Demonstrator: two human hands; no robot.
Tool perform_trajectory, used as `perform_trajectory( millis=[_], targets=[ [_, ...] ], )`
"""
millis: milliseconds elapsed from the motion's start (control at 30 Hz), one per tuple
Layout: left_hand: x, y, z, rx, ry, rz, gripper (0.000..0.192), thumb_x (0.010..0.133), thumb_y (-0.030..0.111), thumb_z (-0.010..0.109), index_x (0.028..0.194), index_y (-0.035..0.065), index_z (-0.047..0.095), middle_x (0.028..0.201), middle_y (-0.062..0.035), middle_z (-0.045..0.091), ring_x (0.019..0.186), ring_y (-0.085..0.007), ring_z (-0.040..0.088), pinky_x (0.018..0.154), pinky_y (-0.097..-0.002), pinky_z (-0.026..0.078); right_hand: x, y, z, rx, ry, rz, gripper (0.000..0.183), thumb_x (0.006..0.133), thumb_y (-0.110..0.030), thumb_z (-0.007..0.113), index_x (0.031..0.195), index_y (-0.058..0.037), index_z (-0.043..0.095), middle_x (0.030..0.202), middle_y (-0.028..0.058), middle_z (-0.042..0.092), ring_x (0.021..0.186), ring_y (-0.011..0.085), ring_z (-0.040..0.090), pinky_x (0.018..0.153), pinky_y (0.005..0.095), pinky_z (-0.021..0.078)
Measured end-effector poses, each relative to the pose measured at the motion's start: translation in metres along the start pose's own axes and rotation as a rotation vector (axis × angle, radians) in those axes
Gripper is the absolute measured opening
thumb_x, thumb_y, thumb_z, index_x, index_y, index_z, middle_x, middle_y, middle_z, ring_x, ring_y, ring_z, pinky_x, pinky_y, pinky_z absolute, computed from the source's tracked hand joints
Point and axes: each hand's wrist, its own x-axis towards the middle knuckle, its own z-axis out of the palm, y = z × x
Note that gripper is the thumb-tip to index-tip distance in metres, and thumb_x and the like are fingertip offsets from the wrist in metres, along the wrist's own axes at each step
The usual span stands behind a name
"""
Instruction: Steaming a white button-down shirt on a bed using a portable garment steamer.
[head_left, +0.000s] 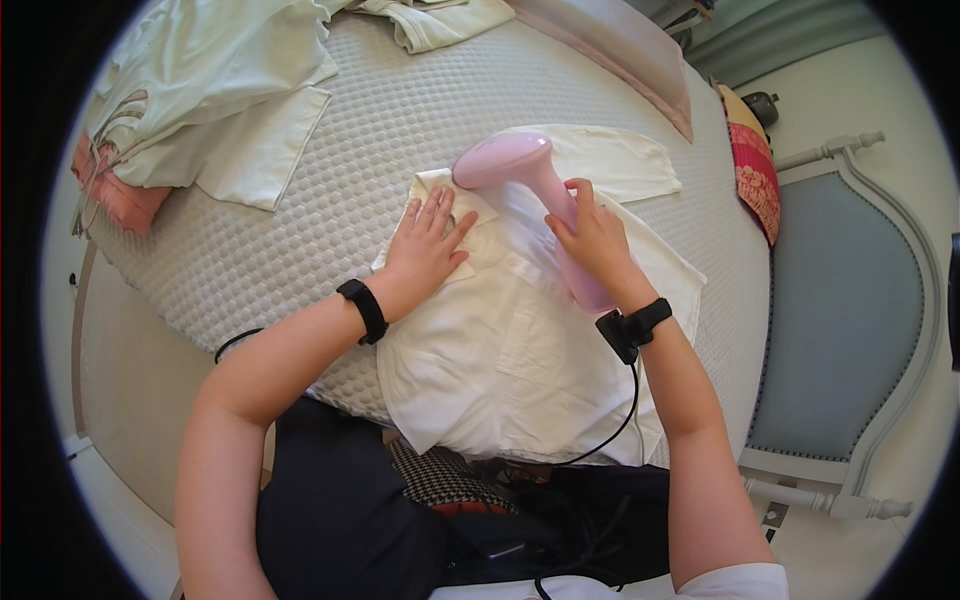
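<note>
A white shirt (465, 352) lies spread on the quilted bed, its collar end turned to the upper left and a sleeve stretched out at the top. My right hand (592, 232) is closed around the handle of a pink handheld garment steamer (506, 159). The steamer's head rests at or just above the shirt near the collar. Flat on the shirt beside the collar is my left hand (431, 251), fingers spread, a little below the steamer's head. Whether the head touches the cloth cannot be told.
Pale clothes (225, 97) lie over a pink item (131, 201) at upper left, and a folded white garment (442, 22) at the top. A red and yellow pillow (754, 169) leans by the blue padded headboard (840, 315). A black cable (626, 420) hangs from my right wrist's device.
</note>
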Motion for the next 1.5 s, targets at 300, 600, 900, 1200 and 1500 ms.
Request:
perform_trajectory(
  millis=[300, 600, 900, 1200, 1500],
  targets=[
    [0.002, -0.001, -0.008, 0.021, -0.049, 0.022, 0.057, 0.090, 0.041, 0.043, 0.139, 0.0145, 0.030, 0.142, -0.0228, 0.026, 0.133, -0.0348, 0.024, 0.106, -0.0475, 0.024, 0.001, 0.000, 0.000, -0.026, 0.021, -0.009, 0.036, 0.079, -0.024, 0.060, 0.104, -0.0026, 0.045, 0.072, 0.0174, 0.061, 0.067, 0.0365, 0.059, 0.061, 0.0439, 0.0460],
    [0.006, -0.003, -0.011, 0.049, -0.183, 0.027, 0.060, 0.090, 0.044, 0.040, 0.141, 0.0151, 0.025, 0.143, -0.0232, 0.023, 0.134, -0.0353, 0.022, 0.106, -0.0475, 0.023, 0.001, -0.004, -0.002, -0.052, 0.003, -0.013, 0.032, 0.078, -0.020, 0.057, 0.103, -0.0034, 0.044, 0.071, 0.0173, 0.061, 0.066, 0.0356, 0.059, 0.061, 0.0437, 0.0456],
    [0.008, -0.008, -0.018, 0.014, -0.294, 0.045, 0.063, 0.090, 0.044, 0.042, 0.142, 0.0159, 0.022, 0.145, -0.0221, 0.018, 0.135, -0.0347, 0.018, 0.107, -0.0469, 0.021, -0.001, 0.001, -0.001, -0.007, 0.023, -0.045, 0.036, 0.079, -0.019, 0.061, 0.109, -0.0055, 0.045, 0.078, 0.0183, 0.062, 0.071, 0.0359, 0.060, 0.064, 0.0441, 0.0449],
    [0.008, -0.003, -0.017, 0.088, -0.327, 0.033, 0.062, 0.091, 0.046, 0.038, 0.143, 0.0167, 0.020, 0.146, -0.0212, 0.017, 0.136, -0.0338, 0.017, 0.107, -0.0464, 0.020, -0.003, -0.002, -0.003, 0.009, 0.008, -0.001, 0.037, 0.079, -0.020, 0.062, 0.109, -0.0057, 0.047, 0.081, 0.0180, 0.063, 0.074, 0.0364, 0.059, 0.066, 0.0433, 0.0450],
    [0.009, -0.003, -0.015, 0.123, -0.355, 0.048, 0.061, 0.092, 0.045, 0.036, 0.143, 0.0147, 0.020, 0.145, -0.0238, 0.018, 0.135, -0.0364, 0.019, 0.106, -0.0476, 0.021, -0.002, 0.001, -0.004, 0.032, -0.012, 0.023, 0.040, 0.079, -0.023, 0.063, 0.113, -0.0078, 0.048, 0.084, 0.0188, 0.063, 0.077, 0.0376, 0.059, 0.067, 0.0446, 0.0459]
  ],
)
